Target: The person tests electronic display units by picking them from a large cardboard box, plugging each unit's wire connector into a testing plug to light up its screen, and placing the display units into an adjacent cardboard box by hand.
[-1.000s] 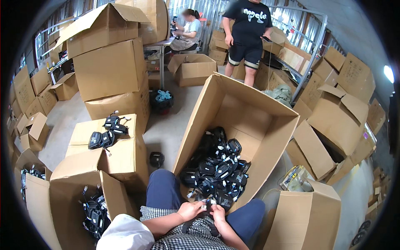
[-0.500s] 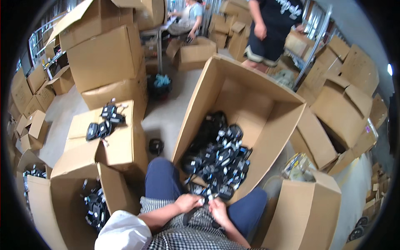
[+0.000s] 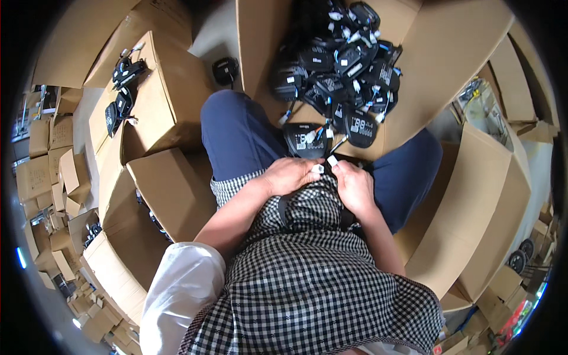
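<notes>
My left hand (image 3: 291,176) is closed, its fingertips pinching a small white plug connector (image 3: 318,169) above my lap. Close beside it, my right hand (image 3: 355,186) pinches another white plug connector (image 3: 332,160); the two plugs are apart. Just beyond my fingers lie a black display unit (image 3: 305,139) with a printed face and a second black display unit (image 3: 360,128) to its right. Behind them a pile of similar black units (image 3: 346,65) with short wires and white plugs fills part of a large open cardboard box (image 3: 449,65). Which units the held plugs belong to I cannot tell.
At the left, several black units (image 3: 122,97) rest on a closed carton (image 3: 160,89). One black unit (image 3: 225,71) sits on the floor between the cartons. Open boxes stand at my left (image 3: 177,189) and right (image 3: 473,201). Small wheels (image 3: 520,255) show at the far right.
My view has tilted down, so the big box and its pile sit higher in the picture and the people at the back are out of sight. Both hands remain together over my lap.
</notes>
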